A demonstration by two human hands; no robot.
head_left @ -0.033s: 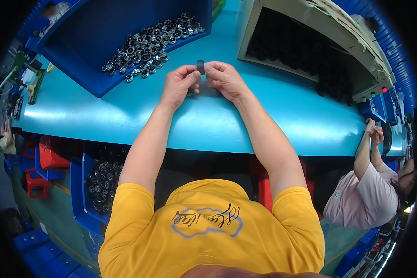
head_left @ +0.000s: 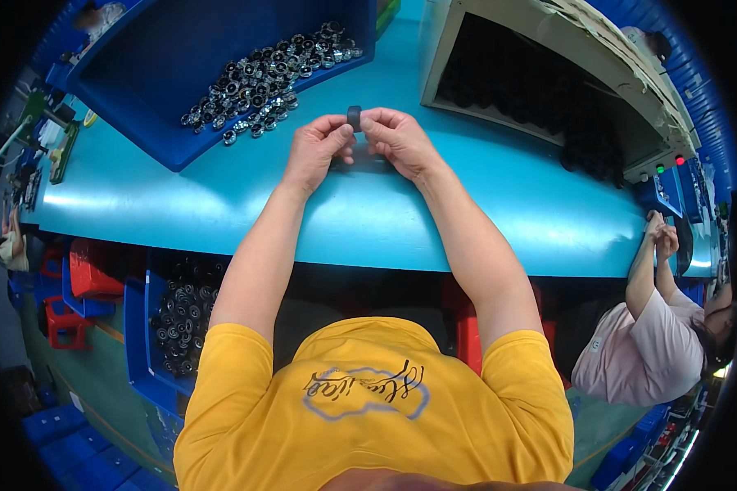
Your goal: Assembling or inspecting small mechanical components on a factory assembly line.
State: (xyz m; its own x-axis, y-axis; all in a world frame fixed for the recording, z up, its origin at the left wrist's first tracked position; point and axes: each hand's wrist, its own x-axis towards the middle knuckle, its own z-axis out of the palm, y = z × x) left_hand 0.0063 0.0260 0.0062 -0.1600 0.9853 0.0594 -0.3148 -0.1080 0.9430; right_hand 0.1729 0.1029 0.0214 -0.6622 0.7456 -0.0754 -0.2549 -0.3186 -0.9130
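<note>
Over the turquoise tabletop (head_left: 368,221), my two hands meet around a small black ring-shaped part (head_left: 354,118). My left hand (head_left: 317,150) pinches its left side between thumb and fingertips. On the opposite side, the thumb and fingers of my right hand (head_left: 400,142) are closed on the same part. Its inner face and fine detail are too small to make out. Just beyond my left hand lie many shiny round metal-and-black pieces (head_left: 258,86), heaped at the near side of a tipped blue bin (head_left: 143,78).
At the far right, a pale box (head_left: 428,61) with torn edges holds a heap of black parts (head_left: 594,147) spilling onto the table. Below the table at left, a blue crate (head_left: 139,327) contains black round parts (head_left: 184,319). A co-worker (head_left: 643,344) sits at the right.
</note>
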